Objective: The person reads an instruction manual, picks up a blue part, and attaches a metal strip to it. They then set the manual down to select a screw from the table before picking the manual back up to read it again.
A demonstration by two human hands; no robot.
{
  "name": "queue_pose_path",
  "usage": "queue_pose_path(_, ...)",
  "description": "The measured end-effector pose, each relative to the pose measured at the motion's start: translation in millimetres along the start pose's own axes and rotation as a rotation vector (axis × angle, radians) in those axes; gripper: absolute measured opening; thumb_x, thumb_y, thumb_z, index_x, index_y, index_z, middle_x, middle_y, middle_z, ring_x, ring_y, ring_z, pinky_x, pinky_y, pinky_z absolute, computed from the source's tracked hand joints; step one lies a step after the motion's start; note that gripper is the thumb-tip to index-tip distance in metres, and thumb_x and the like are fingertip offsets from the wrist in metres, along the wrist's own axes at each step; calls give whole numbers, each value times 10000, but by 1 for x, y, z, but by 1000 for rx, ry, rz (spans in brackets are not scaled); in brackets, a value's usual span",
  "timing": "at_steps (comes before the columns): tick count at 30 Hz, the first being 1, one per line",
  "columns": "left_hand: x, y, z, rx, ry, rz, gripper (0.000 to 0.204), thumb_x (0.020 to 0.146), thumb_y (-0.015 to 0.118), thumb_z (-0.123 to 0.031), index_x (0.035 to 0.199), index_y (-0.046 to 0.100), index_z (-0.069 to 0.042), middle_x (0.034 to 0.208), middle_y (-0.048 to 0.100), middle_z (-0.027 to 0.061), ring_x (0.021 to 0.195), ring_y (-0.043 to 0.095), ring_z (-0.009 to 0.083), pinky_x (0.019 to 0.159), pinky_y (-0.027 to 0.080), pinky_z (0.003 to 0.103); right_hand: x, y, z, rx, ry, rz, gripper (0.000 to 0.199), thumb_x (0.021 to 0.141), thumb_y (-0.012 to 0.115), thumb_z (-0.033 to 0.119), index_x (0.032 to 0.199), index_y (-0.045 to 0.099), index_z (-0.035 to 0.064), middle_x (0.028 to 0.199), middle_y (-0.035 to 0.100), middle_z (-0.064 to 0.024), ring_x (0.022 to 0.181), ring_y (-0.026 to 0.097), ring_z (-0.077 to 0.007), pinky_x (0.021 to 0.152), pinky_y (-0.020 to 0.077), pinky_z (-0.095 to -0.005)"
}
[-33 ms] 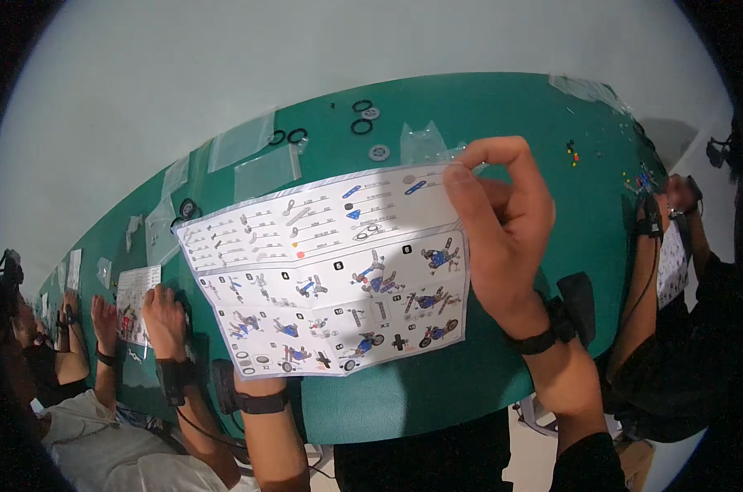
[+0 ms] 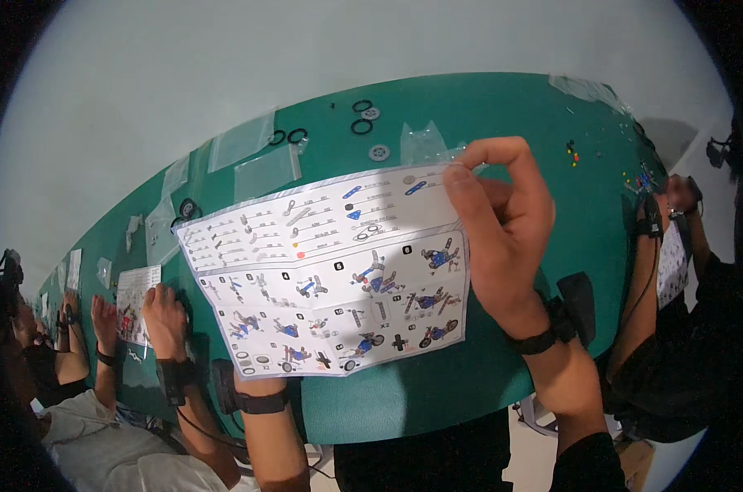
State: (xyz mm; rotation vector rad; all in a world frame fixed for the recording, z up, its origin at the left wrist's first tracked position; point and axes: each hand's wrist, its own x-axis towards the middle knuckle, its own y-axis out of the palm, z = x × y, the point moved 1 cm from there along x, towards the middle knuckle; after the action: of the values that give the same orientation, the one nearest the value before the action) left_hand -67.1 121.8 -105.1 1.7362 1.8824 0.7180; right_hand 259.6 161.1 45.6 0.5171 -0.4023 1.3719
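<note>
A folded-and-opened instruction sheet (image 2: 322, 271) is held up above the green table, its printed side facing me. It carries rows of part drawings above and numbered assembly pictures of a blue motorcycle below. My right hand (image 2: 507, 221) pinches the sheet's upper right corner between thumb and index finger, the other fingers curled. Behind the sheet's lower left edge, my left hand is hidden; only the wrist with its black strap (image 2: 260, 402) and the forearm show. Whether its fingers grip the paper cannot be seen.
Beyond the sheet on the green table (image 2: 486, 107) lie black tyre rings (image 2: 361, 127), grey wheel hubs (image 2: 379, 153) and clear plastic bags (image 2: 269, 174). A co-worker's hands (image 2: 164, 320) are over another sheet at left. Another person's hand (image 2: 681, 193) is near small coloured parts (image 2: 573, 154) at right.
</note>
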Motion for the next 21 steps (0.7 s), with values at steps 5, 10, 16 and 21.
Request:
queue_pose_path(5, -1, 1, 1, 0, 1, -2, 415, 1038, 425, -276, 1369, 428, -26, 1341, 531, 141, 1187, 533, 234, 988, 427, 362, 0, 0, -5, -17, -45, -14, 132, 969, 630, 116, 1007, 534, 34, 666, 654, -8, 561, 532, 16, 447, 352, -170)
queue_pose_path(10, -1, 3, 0, -2, -3, 3, 408, 1037, 428, -272, 1362, 435, -25, 1332, 538, 142, 1177, 542, 233, 978, 438, 360, 0, 1, -4, -40, -50, -22, 126, 968, 628, 112, 1010, 538, 34, 654, 653, -12, 556, 535, 14, 445, 354, -170)
queue_pose_path(16, -5, 4, 0, -5, -6, -4, 401, 1036, 431, -267, 1354, 444, -24, 1321, 547, 144, 1165, 553, 232, 967, 450, 357, 0, 2, -2, -64, -54, -29, 128, 962, 632, 103, 996, 536, 26, 643, 640, -3, 548, 520, 17, 442, 350, -173)
queue_pose_path(21, -9, 5, 0, -10, -11, -11, 394, 1036, 433, -263, 1347, 451, -23, 1312, 555, 145, 1156, 563, 231, 958, 460, 355, 0, 1, -3, -107, -55, -23, 135, 959, 640, 104, 994, 535, 29, 651, 639, -4, 557, 527, 16, 447, 356, -170)
